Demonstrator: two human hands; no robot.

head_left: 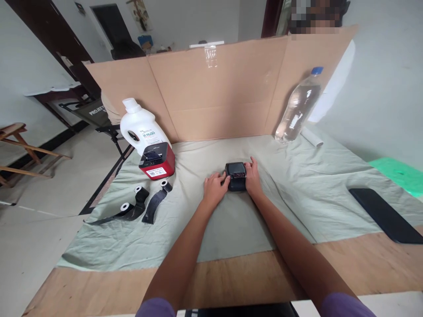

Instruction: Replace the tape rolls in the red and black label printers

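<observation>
A small black box-shaped device (237,184), which looks like a portable label printer, rests on the cloth in front of me. My left hand (214,188) grips its left side, with the thumb at the near left edge. Against the right side presses my right hand (253,178), its index finger raised a little past the top. Across the device's front is a shiny clear strip. To the left stands a red and black printer-like box (157,160) with a white label. Several black paper rolls with white cores lie below it, including one partly unrolled strip (154,206).
A white jug (142,125) and a clear bottle with a blue cap (299,108) stand before the upright cardboard panel (214,97). Right of me lie a black phone-like slab (386,213), a white tube (311,137) and green plastic (399,174). A person is behind the panel.
</observation>
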